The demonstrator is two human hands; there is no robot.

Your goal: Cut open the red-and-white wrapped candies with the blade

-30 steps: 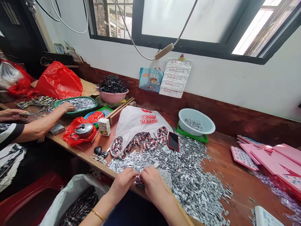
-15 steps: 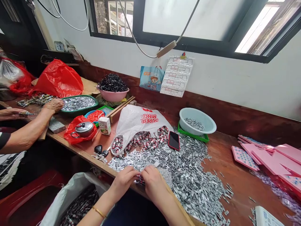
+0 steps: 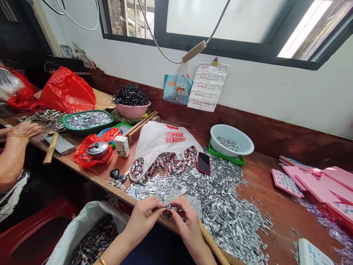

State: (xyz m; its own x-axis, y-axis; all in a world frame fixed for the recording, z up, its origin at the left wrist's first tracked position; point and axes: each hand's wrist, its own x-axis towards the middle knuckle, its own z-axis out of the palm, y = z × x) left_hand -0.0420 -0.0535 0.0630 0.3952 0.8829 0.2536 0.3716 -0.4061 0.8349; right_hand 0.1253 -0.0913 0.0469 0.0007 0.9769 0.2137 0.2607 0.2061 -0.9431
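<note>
My left hand (image 3: 145, 217) and my right hand (image 3: 186, 217) meet at the table's front edge. Thumbs and fingertips of both pinch one small metal piece (image 3: 168, 208) with silver and dark red parts, mostly covered by the fingers. Just beyond lies a wide heap of small flat silver metal parts (image 3: 220, 206). Similar red, black and silver pieces (image 3: 172, 165) spill from a white plastic bag (image 3: 165, 134) behind the heap. A wooden handle (image 3: 211, 239) runs beside my right wrist. Below my left forearm an open white sack (image 3: 66, 235) contains many dark red and silver pieces.
A phone (image 3: 203, 163) rests on the heap, near a pale blue basin (image 3: 244, 141). Keys (image 3: 118, 178) lie left of the bag. A co-worker's hand (image 3: 24, 129) is at far left, near a green tray (image 3: 91, 127). Pink sheets (image 3: 311, 184) sit at right.
My right hand has turned so its thumb and fingers show, and the pinched piece is more visible. The co-worker's hand has moved left from the green tray, uncovering a wooden-handled tool.
</note>
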